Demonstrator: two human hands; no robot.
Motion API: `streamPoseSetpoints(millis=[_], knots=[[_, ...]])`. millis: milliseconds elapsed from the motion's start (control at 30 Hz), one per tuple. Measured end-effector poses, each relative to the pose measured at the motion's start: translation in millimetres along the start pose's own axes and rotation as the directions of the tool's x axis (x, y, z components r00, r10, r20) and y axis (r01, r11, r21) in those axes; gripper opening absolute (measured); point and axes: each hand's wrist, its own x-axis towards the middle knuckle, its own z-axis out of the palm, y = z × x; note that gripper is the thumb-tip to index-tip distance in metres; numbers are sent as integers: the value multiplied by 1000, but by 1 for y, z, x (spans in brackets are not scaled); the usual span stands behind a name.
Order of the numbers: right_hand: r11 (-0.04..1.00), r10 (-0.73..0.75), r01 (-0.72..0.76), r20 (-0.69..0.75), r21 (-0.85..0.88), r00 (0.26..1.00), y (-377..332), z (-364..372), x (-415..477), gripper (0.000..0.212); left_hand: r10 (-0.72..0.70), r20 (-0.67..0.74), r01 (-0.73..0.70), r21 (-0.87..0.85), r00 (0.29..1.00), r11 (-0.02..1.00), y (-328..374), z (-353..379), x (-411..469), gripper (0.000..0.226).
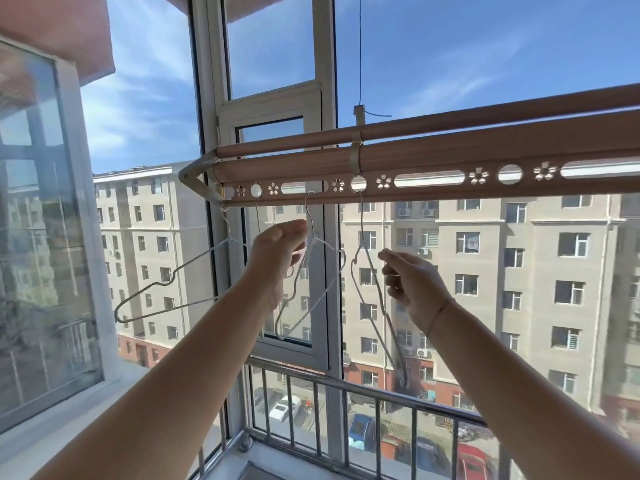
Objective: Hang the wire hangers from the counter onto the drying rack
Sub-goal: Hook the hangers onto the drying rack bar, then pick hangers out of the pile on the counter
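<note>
The brown drying rack (426, 190) runs across the window, its lower rail punched with holes and slots. Several thin wire hangers hang from it. The left hanger (166, 284) hangs at the rail's end, and a second hanger's neck (257, 216) drops behind my left hand. A third hanger (313, 271) hangs from a slot, and a fourth hanger (372, 289) hangs edge-on from a round hole. My left hand (277, 261) is raised with relaxed fingers, its fingertips touching the third hanger's neck. My right hand (414, 284) is loosely curled beside the fourth hanger, its fingers touching the wire.
A thin cord (360, 50) holds the rack from above. White window frames (325, 306) and a metal railing (346, 386) stand just behind the hangers. An open window pane (45, 237) is at the left. Further holes along the rail (509, 174) to the right hold nothing.
</note>
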Motion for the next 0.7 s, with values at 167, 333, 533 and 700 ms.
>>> streamPoseSetpoints(millis=[167, 333, 533, 700], knots=[[996, -46, 48, 24, -75, 999, -8, -25, -19, 19, 1, 126, 4, -46, 992, 999, 13, 33, -26, 10], [968, -112, 115, 28, -222, 993, -26, -69, -44, 29, 18, 295, 4, -76, 955, 997, 28, 89, -61, 15], [936, -198, 183, -18, -301, 980, -49, -164, -94, 37, -21, 502, 26, -4, 865, 1000, 8, 173, -118, 38], [906, -217, 163, -100, -391, 971, -67, -264, -146, 42, -69, 600, 72, 19, 797, 997, -21, 244, -177, 39]])
